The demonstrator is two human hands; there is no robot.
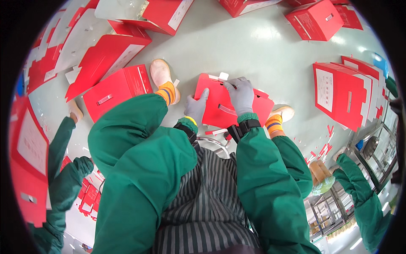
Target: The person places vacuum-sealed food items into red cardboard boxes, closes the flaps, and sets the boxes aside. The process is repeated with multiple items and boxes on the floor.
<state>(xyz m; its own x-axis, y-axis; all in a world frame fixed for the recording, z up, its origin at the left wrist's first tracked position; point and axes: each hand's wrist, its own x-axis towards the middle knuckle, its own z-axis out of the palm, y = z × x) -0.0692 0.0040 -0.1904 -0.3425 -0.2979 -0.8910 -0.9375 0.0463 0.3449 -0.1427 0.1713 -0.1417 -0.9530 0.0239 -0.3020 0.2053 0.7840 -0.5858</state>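
Observation:
A red cardboard box point(263, 109) with a slotted opening sits upright between my feet, a small white tab sticking up at its top edge. My gloved left hand point(197, 106) grips the box's left side, thumb lying against the red card. My gloved right hand point(239, 94) is closed over its top edge, near that white tab, fingers curled onto the card. Narrow red and white card strips point(215, 131) lie just below the box. The box's underside is hidden.
Red boxes and flat cartons stand at left point(114, 95), top right point(315, 21) and right point(342, 93). Card scraps point(323, 150) litter the floor. Co-workers' green-clad legs show at left point(59, 144) and right point(355, 182). Metal racking point(325, 216) is at lower right.

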